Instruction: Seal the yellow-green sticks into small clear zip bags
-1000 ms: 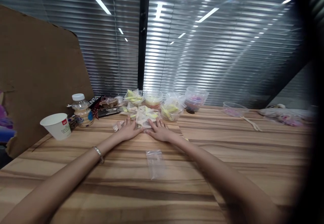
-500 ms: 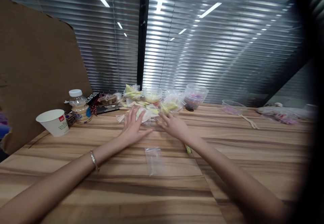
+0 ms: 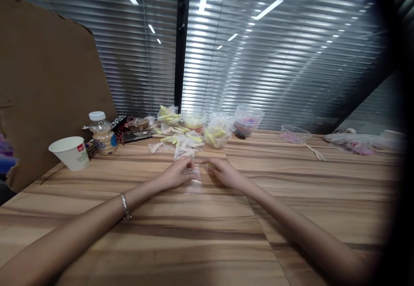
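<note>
My left hand is closed at the upper left edge of a small clear zip bag that lies on the wooden table. To the right of the bag, my right hand has its fingers curled round a small yellow-green piece, mostly hidden by the fingers. Beyond both hands lies a loose pile of yellow and white strips and small bags. A clear container with yellow pieces stands just right of that pile.
At the left stand a paper cup and a white-capped bottle by a cardboard panel. Stacked clear tubs are at the back. Farther right are a shallow clear container and pink bagged items.
Both hands have drawn back from the pile toward me. My left hand has closed at the clear bag, which has moved farther from me. The yellow-green piece beside my right forearm no longer shows there.
</note>
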{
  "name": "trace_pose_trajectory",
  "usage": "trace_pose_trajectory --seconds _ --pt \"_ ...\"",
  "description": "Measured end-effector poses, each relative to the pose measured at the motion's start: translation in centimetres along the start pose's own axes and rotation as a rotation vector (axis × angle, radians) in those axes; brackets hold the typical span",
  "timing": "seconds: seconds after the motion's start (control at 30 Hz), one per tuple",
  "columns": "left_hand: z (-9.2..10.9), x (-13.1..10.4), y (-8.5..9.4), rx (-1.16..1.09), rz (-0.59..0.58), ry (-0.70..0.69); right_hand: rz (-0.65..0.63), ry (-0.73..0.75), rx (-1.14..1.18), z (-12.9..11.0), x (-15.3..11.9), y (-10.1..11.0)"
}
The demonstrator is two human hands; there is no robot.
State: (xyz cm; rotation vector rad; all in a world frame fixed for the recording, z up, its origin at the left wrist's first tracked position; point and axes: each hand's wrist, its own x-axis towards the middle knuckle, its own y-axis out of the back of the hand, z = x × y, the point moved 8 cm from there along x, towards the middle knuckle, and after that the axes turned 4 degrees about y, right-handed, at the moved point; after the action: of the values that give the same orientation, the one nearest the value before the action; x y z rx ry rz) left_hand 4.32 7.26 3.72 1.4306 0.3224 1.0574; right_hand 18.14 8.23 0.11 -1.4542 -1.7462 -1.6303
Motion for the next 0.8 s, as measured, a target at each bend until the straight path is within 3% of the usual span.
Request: trace_pose_trajectory --seconds 0.13,0.2,0.27,0.37,0.43,0.57,0.67,0.8 --pt "-1.2 2.1 2.2 -0.257 0.211 -0.014 0.156 -0.12 0.391 0.1 2.9 -1.5" --pt "-2.1 2.6 3.1 -0.444 0.338 0.008 0.285 -0.079 0.431 -0.1 4.3 -1.1" --pt "-3.2 2.9 3.2 -0.708 0.376 0.045 0.401 -0.031 0.464 0.0 5.5 -0.6" --pt "-4.2 3.2 1.8 -1.077 0.242 0.128 0.495 -0.096 0.616 1.6 6.4 -1.2" --pt "-4.4 3.0 1.1 -1.198 0.167 0.173 0.468 -0.122 0.762 2.3 6.7 -2.5" --pt "-4.1 2.7 0.4 -1.257 0.043 0.197 0.432 -0.089 0.947 2.6 6.5 -4.0" --pt "-3.9 2.7 -0.1 -1.246 -0.025 0.21 0.445 -0.081 0.894 2.5 6.3 -3.8" --pt "-4.0 2.8 -0.1 -1.208 -0.016 0.183 0.457 -0.07 0.791 2.2 6.1 -3.3"
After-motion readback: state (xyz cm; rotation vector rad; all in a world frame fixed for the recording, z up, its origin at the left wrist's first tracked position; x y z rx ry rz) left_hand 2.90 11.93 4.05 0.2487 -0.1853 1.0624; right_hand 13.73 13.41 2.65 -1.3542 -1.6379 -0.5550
